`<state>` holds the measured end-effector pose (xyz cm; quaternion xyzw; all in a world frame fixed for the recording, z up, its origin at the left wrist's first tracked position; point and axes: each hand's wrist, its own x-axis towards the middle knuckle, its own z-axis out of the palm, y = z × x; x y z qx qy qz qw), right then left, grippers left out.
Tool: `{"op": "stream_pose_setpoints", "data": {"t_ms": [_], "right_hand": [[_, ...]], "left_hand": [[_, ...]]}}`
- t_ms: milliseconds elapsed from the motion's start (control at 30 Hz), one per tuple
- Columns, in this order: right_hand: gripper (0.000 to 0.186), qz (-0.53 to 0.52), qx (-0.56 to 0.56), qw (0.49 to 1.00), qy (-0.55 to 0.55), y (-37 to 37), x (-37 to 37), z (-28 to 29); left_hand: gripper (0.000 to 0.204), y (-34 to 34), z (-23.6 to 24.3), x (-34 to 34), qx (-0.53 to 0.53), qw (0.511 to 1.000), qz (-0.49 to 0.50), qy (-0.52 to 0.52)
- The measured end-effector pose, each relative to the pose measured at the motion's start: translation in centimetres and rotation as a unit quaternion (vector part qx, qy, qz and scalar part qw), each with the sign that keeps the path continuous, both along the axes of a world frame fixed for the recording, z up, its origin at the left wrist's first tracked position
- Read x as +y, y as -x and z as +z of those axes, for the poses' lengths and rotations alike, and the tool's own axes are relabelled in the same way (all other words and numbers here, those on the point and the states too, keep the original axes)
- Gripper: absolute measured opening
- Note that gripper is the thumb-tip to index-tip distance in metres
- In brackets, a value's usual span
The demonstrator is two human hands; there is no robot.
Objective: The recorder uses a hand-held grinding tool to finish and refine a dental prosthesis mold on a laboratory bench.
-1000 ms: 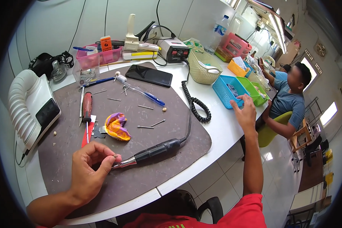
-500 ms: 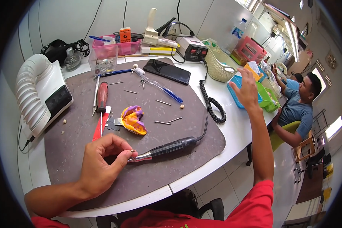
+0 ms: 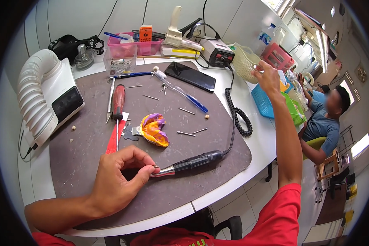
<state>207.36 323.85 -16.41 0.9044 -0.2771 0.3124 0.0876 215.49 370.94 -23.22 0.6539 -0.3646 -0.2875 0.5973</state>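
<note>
My left hand pinches a small metal piece at the chrome tip of a black rotary handpiece lying on the grey mat. My raised right hand has its fingers curled at the cream mesh basket; what they hold, if anything, is unclear. Beside it are a blue basket and a green basket. Above my left hand lie an orange-and-purple dental impression, a red-handled screwdriver and several metal burs.
A white hose machine stands left. At the back are a pink tray, phone, control box, bottle and pink container. The coiled cord runs right. A seated co-worker is beside the bench.
My right hand has risen from by the blue basket to the cream basket, its spread fingers now curled. My left hand keeps its pinch. The whole scene has shifted rightward in view.
</note>
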Motion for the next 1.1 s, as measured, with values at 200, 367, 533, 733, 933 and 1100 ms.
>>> {"op": "stream_pose_setpoints", "data": {"t_ms": [200, 367, 533, 733, 933, 1100], "right_hand": [[0.025, 0.006, 0.023, 1.0, 0.004, 3.7, 5.0, 0.3], [0.022, -0.019, 0.053, 0.998, 0.006, 6.0, 9.6, -0.7], [0.022, -0.07, 0.094, 0.992, 0.05, 6.9, 12.2, -2.0], [0.035, -0.063, 0.068, 0.995, 0.02, 7.9, 12.1, -1.9], [0.031, 0.295, -0.024, 0.955, 0.0, 6.0, 22.7, -1.2], [0.038, 0.491, 0.197, 0.849, -0.01, 3.3, 28.3, -4.9]], "left_hand": [[0.006, -0.2, 0.0, 0.1, -0.006, 1.0, -0.007, -0.007], [0.007, 0.0, 0.2, 0.2, -0.003, 1.0, -0.003, -0.006], [0.007, 0.1, 0.0, 0.2, -0.02, 1.0, 0.0, -0.002], [0.007, 0.1, 0.2, 0.0, -0.002, 1.0, 0.01, 0.007], [0.006, -0.1, -0.1, 0.7, 0.024, 0.998, 0.042, 0.032], [0.007, -0.5, 0.5, 1.5, 0.025, 0.997, 0.073, -0.001]]}}
